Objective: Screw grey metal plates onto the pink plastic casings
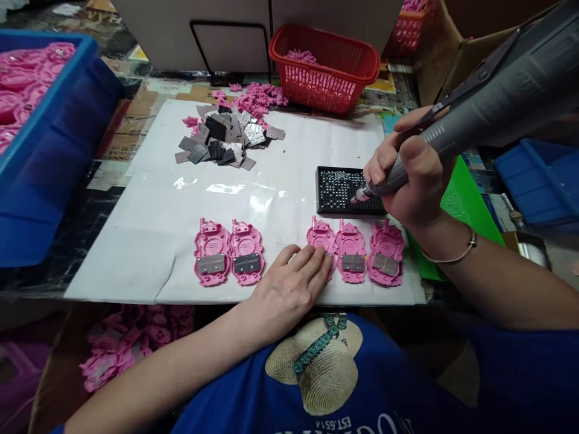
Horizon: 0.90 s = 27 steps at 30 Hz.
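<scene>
My right hand (418,175) is wrapped round a grey electric screwdriver (470,114), whose tip points down over a black tray (328,202) of small screws. My left hand (294,280) lies flat at the board's front edge, fingers stretched over the lower part of a pink plastic casing (321,232), partly hiding it. To its right are a pink casing (351,241) with a grey plate and another casing (386,241) at the row's end. Left of that hand lie two more, a casing (211,244) with a light plate and a casing (246,241) with a dark plate.
On the white board (149,211) lie a heap of metal plates (226,138) and small pink parts (262,99). A red basket (325,72) stands behind. A blue bin (49,163) flanks the left; a green tray (474,217) and blue crate (538,178) flank the right.
</scene>
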Each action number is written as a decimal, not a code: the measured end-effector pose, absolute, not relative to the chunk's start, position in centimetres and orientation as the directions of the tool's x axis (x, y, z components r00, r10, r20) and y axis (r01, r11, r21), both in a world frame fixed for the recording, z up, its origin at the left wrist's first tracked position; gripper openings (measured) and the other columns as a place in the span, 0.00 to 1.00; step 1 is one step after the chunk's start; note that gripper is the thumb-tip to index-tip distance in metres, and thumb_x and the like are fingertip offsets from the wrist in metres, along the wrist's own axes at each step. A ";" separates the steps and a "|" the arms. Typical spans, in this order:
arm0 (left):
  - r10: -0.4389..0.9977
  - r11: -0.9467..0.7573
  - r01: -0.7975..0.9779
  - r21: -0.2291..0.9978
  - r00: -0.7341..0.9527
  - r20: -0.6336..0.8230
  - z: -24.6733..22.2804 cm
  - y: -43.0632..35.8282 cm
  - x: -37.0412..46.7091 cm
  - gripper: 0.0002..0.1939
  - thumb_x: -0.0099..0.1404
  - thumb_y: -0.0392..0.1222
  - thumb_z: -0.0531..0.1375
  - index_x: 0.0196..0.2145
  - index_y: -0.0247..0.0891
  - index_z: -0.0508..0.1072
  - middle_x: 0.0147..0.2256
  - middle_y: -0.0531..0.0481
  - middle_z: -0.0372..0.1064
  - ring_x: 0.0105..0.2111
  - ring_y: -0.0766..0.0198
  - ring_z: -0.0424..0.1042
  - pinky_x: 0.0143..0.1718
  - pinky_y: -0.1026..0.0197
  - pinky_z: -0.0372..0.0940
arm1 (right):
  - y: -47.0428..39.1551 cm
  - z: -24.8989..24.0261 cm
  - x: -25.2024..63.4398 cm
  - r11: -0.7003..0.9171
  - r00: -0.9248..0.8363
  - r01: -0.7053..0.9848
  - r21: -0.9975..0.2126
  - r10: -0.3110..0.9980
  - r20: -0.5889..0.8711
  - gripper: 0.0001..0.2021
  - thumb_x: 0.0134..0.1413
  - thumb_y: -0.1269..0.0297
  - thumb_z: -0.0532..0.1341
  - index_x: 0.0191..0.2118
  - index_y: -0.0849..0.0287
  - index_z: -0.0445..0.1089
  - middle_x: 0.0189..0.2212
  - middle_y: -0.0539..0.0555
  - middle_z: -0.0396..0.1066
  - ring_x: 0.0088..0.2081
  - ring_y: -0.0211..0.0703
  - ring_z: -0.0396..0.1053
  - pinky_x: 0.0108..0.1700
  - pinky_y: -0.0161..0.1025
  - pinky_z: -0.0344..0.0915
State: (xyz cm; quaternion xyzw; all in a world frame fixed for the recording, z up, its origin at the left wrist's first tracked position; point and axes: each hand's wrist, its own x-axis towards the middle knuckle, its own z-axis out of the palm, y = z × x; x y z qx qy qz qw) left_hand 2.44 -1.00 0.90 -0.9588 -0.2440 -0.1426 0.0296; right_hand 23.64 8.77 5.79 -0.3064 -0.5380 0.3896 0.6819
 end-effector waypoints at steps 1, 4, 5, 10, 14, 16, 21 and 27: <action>0.456 -0.881 0.473 0.015 0.842 0.289 0.9 -1.0 2.5 0.19 0.70 0.31 0.52 0.57 0.26 0.68 0.54 0.38 0.71 0.53 0.52 0.68 0.53 0.51 0.59 | 8.7 5.8 23.6 0.506 0.118 -0.207 -0.837 0.862 0.492 0.11 0.47 0.55 0.69 0.35 0.50 0.69 0.19 0.43 0.59 0.15 0.34 0.56 0.17 0.37 0.54; 0.451 -0.884 0.467 0.022 0.840 0.302 1.0 -0.9 2.8 0.18 0.71 0.31 0.51 0.56 0.25 0.68 0.53 0.37 0.71 0.52 0.52 0.68 0.51 0.52 0.60 | 8.6 5.7 23.6 0.511 0.110 -0.206 -0.834 0.859 0.499 0.12 0.47 0.55 0.69 0.35 0.51 0.68 0.20 0.43 0.59 0.15 0.34 0.57 0.17 0.36 0.54; 0.451 -0.884 0.466 0.024 0.839 0.306 0.9 -0.8 2.9 0.18 0.71 0.31 0.51 0.56 0.25 0.68 0.53 0.37 0.71 0.52 0.52 0.68 0.51 0.52 0.60 | 8.6 5.7 23.6 0.508 0.102 -0.196 -0.839 0.861 0.498 0.12 0.47 0.55 0.69 0.36 0.51 0.68 0.20 0.43 0.60 0.15 0.34 0.57 0.18 0.37 0.55; 0.443 -0.889 0.456 0.027 0.847 0.292 0.8 -0.7 3.3 0.19 0.72 0.32 0.49 0.57 0.25 0.67 0.53 0.37 0.70 0.51 0.54 0.68 0.50 0.53 0.61 | 8.7 6.2 23.5 0.497 0.135 -0.134 -0.857 0.866 0.481 0.15 0.42 0.54 0.69 0.35 0.50 0.67 0.19 0.42 0.59 0.14 0.34 0.54 0.17 0.37 0.53; 0.432 -0.897 0.442 0.026 0.863 0.262 0.7 -0.5 3.7 0.19 0.72 0.33 0.50 0.58 0.26 0.66 0.55 0.35 0.69 0.52 0.54 0.68 0.49 0.53 0.62 | 8.5 7.5 23.0 0.543 0.168 -0.103 -0.833 0.835 0.524 0.14 0.43 0.52 0.67 0.35 0.49 0.66 0.17 0.43 0.55 0.14 0.35 0.51 0.17 0.39 0.52; 0.428 -0.900 0.435 0.028 0.867 0.256 0.8 -0.5 3.9 0.18 0.73 0.33 0.50 0.57 0.26 0.66 0.55 0.35 0.69 0.52 0.55 0.68 0.49 0.53 0.62 | 8.1 8.0 22.6 0.563 0.183 -0.082 -0.822 0.820 0.543 0.15 0.44 0.49 0.66 0.35 0.47 0.65 0.17 0.43 0.53 0.15 0.37 0.50 0.18 0.40 0.52; 0.431 -0.900 0.435 0.041 0.871 0.234 1.0 -0.5 4.1 0.19 0.73 0.33 0.49 0.58 0.25 0.65 0.54 0.35 0.69 0.51 0.54 0.68 0.50 0.53 0.62 | 6.4 8.2 21.6 0.522 0.073 -0.189 -0.832 0.852 0.518 0.13 0.45 0.53 0.68 0.36 0.50 0.68 0.18 0.44 0.57 0.14 0.36 0.52 0.16 0.40 0.49; 0.431 -0.899 0.436 0.045 0.860 0.274 0.9 -0.4 4.1 0.19 0.73 0.33 0.49 0.57 0.24 0.66 0.53 0.35 0.70 0.50 0.54 0.69 0.48 0.53 0.62 | 5.7 7.1 21.3 0.516 -0.007 -0.226 -0.826 0.847 0.531 0.10 0.46 0.58 0.68 0.35 0.50 0.69 0.18 0.44 0.59 0.13 0.35 0.54 0.13 0.37 0.51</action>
